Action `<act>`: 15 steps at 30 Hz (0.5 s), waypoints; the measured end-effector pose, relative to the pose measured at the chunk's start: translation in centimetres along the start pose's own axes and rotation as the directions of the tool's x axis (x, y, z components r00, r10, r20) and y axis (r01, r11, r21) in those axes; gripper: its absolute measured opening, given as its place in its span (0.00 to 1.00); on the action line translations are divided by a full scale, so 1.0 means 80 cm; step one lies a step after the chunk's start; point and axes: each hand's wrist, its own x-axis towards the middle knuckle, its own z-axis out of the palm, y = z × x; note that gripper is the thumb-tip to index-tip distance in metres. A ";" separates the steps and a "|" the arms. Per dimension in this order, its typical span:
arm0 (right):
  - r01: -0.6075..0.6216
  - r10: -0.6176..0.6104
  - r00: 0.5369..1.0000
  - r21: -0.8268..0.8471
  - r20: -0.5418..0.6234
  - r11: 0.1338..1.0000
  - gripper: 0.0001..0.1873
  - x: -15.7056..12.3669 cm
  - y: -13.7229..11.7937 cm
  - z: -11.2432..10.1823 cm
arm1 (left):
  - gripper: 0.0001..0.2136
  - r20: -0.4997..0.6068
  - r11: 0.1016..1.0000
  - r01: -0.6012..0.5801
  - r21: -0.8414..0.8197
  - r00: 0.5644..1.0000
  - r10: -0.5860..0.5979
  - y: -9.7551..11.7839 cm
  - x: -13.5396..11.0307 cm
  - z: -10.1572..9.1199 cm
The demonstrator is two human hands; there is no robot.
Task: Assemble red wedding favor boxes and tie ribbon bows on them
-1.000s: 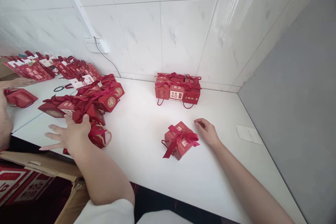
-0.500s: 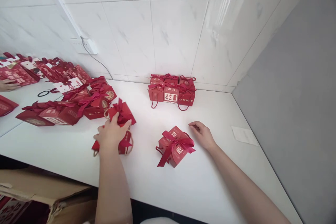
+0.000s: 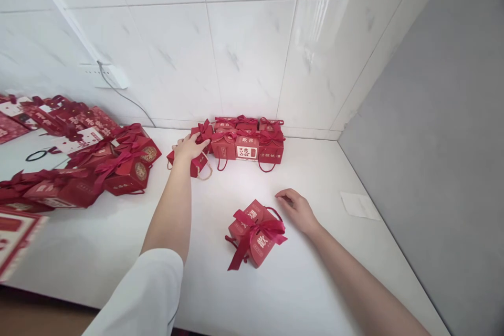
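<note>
My left hand (image 3: 188,148) reaches over a small group of red gift boxes (image 3: 200,167) with ribbon bows and beige cord handles. Its fingers are spread around their tops, gripping them, and hide part of them. These boxes stand at the left end of a block of red gift boxes (image 3: 247,148) by the wall. A single red gift box (image 3: 255,244) with a crimson ribbon bow and dark red cords sits nearer to me. To the right of it my right hand (image 3: 297,210) rests on the table, loosely curled, thumb apart from the fingers, with nothing visible in it.
More red gift boxes (image 3: 126,173) crowd the left of the white table (image 3: 323,273), with red bags (image 3: 74,115) behind them. A black ring (image 3: 36,155) lies there. At the lower left edge is a blurred red and white item (image 3: 18,239). A pale paper (image 3: 360,205) lies near the grey partition (image 3: 441,131).
My left hand has carried or slid its gift boxes away from me and rightward, up beside the block at the wall. My right hand stays by the single box. The view has shifted rightward.
</note>
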 end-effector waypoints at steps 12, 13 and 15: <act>0.006 -0.006 1.000 0.020 0.007 1.000 0.11 0.000 0.000 0.002 | 0.27 -0.470 0.974 -0.214 -0.070 0.869 0.157 0.058 0.034 -0.026; 0.005 -0.005 1.000 0.020 0.009 1.000 0.11 0.000 0.000 0.002 | 0.26 -0.508 0.983 -0.172 -0.059 0.853 0.119 0.049 0.025 -0.042; 0.006 -0.006 1.000 0.020 0.014 1.000 0.11 -0.001 0.000 0.002 | 0.27 -0.544 0.999 0.018 -0.039 0.838 -0.036 0.016 0.004 -0.073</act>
